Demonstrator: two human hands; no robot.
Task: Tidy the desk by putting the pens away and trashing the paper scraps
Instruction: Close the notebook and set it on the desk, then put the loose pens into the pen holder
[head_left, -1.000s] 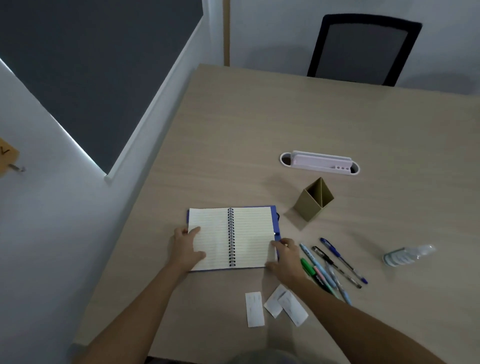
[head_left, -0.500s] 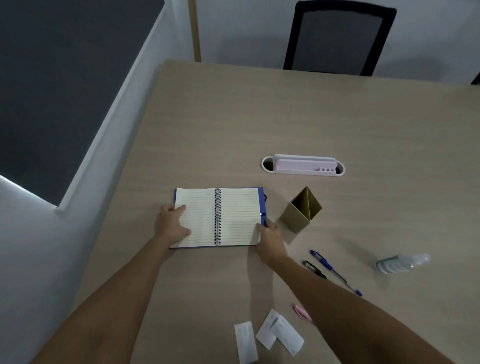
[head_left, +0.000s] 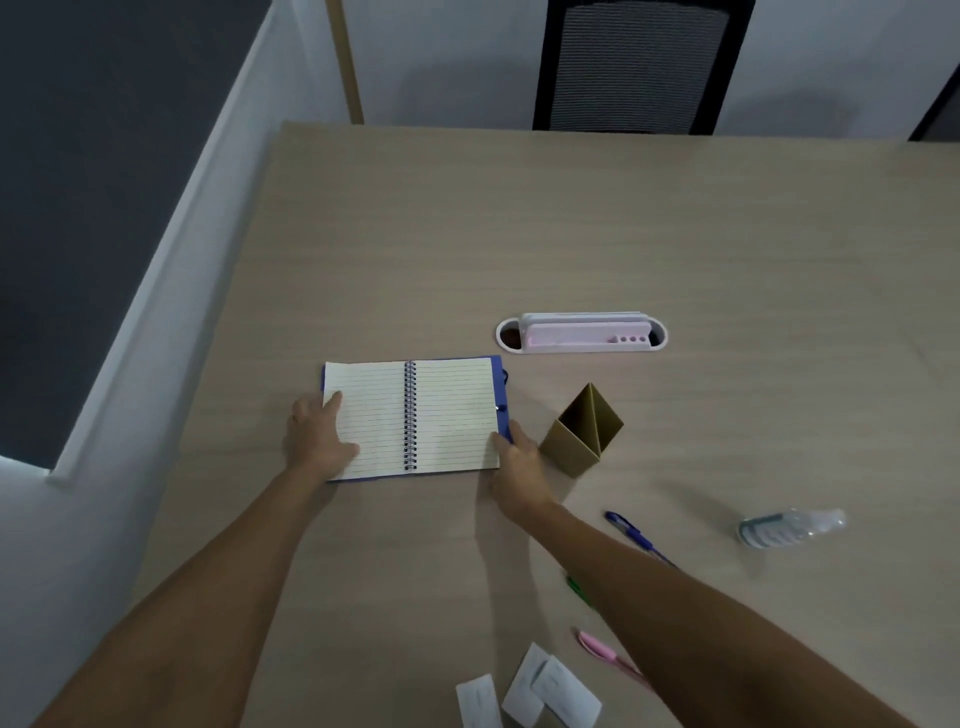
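I've got both hands on the open spiral notebook (head_left: 413, 415) at centre frame, and it now sits further up the desk (head_left: 467, 234) than it did 1 second ago, close under the white and pink desk organiser (head_left: 582, 335). My left hand (head_left: 319, 436) lies flat, fingers spread on the left page. My right hand (head_left: 519, 460) has its fingers curled around the notebook's right edge, pinching the blue cover, right beside the olive folded pen holder (head_left: 584, 428).

That shift has opened up the lower half of the frame. The pens are well apart from the notebook now: a blue pen (head_left: 631, 535) pokes out right of my right forearm, a green one (head_left: 579, 590) is mostly hidden under that arm, and a pink one (head_left: 600, 647) shows at lower centre. I can't tell how many more the arm covers. 3 white paper scraps (head_left: 540, 688) sit at the bottom edge, 2 of them overlapping.

My read: nothing is put away yet. No pen is in the holder, no scrap is binned, and I see no bin at all in frame. A plastic bottle (head_left: 792, 527) lies on its side at right, untouched.
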